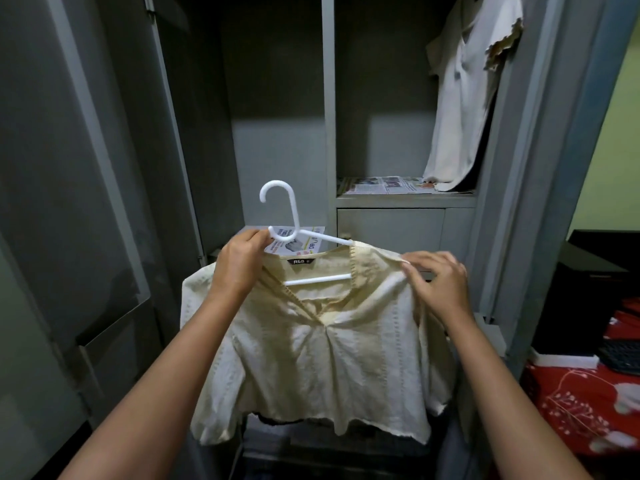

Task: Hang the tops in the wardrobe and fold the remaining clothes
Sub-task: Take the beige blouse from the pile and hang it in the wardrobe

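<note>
Two bare hands hold a cream V-neck top (pixel 322 344) on a white plastic hanger (pixel 294 233) in front of an open grey metal wardrobe (pixel 329 98). The left hand (pixel 239 263) grips the hanger at the base of its hook, fingers curled round the plastic, with the hook rising just above the fingertips. The right hand (pixel 438 284) pinches the top's shoulder seam between thumb and forefinger, the other fingers loosely bent beside them; the hanger's arm runs under the fabric toward that pinch. The hanger's lower bar shows through the neckline between the two hands, and a dark label reading R&B (pixel 300 261) sits just right of the left fingers. The top's body hangs below both wrists. Beyond the right fingers, up in the wardrobe's right compartment, a white garment (pixel 464 98) hangs above a shelf lined with newspaper (pixel 384 185). Printed paper (pixel 298 244) lies just behind the left fingertips. Red floral fabric (pixel 581 403) lies right of the right forearm.
</note>
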The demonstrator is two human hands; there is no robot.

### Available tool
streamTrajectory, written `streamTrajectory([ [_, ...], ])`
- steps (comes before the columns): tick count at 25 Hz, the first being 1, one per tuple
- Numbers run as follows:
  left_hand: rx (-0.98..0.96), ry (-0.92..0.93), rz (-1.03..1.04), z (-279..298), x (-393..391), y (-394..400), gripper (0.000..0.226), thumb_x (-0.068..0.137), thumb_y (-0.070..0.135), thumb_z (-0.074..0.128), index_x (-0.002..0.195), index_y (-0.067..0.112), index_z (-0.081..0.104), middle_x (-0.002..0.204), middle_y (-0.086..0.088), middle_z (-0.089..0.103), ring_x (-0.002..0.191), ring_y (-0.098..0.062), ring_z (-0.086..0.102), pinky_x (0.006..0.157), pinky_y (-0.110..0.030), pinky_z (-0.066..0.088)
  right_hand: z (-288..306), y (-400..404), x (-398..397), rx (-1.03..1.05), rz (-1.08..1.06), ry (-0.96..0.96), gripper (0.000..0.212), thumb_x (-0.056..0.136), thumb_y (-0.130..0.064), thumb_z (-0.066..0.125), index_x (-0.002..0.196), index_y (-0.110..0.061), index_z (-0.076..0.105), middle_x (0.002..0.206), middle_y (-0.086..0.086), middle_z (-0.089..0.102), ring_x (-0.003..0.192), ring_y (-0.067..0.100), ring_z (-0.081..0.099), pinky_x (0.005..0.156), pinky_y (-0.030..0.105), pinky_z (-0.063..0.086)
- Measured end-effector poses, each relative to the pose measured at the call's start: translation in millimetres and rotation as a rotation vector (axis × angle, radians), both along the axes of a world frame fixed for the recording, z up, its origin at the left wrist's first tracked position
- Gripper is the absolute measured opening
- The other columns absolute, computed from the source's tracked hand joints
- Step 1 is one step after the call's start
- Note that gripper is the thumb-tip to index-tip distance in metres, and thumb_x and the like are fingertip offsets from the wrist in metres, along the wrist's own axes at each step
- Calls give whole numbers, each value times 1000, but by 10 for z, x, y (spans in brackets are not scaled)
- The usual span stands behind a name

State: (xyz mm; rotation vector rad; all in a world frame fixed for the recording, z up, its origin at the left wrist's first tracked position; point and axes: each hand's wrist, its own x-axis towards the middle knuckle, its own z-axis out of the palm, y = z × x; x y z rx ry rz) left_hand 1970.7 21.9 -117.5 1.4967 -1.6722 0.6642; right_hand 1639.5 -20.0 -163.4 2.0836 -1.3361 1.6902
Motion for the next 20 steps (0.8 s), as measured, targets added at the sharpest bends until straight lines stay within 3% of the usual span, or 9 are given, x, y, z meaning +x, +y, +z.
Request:
streamTrajectory([
  [4,-49,-37,24,21,-130,-58,8,88,13,64,93,7,65,89,-10,66,72,-34,62,54,-31,42,93,160,318,125,-261,159,55,81,-68,51,88,-15,62,83,3,65,81,28,60,68,35,46],
  [7,-36,-76,40,47,-276,-72,8,87,15,66,90,8,64,85,-9,65,66,-35,60,49,-31,40,323,158,706,394,-394,293,66,86,-70,41,103,-10,61,93,14,68,90,33,65,69,35,49],
  [9,-30,-88,58,63,-343,-62,7,86,14,67,91,10,64,84,-9,65,63,-35,60,48,-30,37,400,103,818,386,-391,294,62,90,-65,37,103,-9,60,94,13,67,93,33,64,71,36,48],
  [11,-14,-72,64,83,-346,-54,7,88,16,64,93,11,64,87,-8,65,66,-36,60,49,-32,38,400,-6,747,202,-339,214,55,92,-59,32,95,-12,59,93,9,63,93,31,60,73,38,46],
  [13,1,-36,49,107,-300,-44,10,90,19,62,94,11,65,87,-8,64,69,-36,61,51,-35,43,411,-164,591,80,-245,214,45,94,-52,36,103,-16,61,106,3,59,103,27,52,86,40,36],
  [15,13,16,17,109,-247,-57,14,91,21,61,94,9,67,87,-9,65,73,-36,62,55,-39,48,488,-312,457,214,-55,323,29,96,-42,44,107,-23,63,113,-4,61,112,21,49,96,37,23],
  [17,27,76,-50,106,-213,-66,16,92,21,61,95,8,69,89,-8,67,78,-34,63,61,-40,50,546,-368,431,415,177,318,18,96,-34,51,94,-24,65,99,-3,68,103,20,58,96,34,30],
  [20,160,212,-299,64,-8,-87,24,89,27,66,108,13,67,101,1,64,92,-19,62,78,-33,50,548,-390,433,421,271,120,13,90,-29,60,79,-23,64,80,-1,69,82,21,62,80,39,47],
])
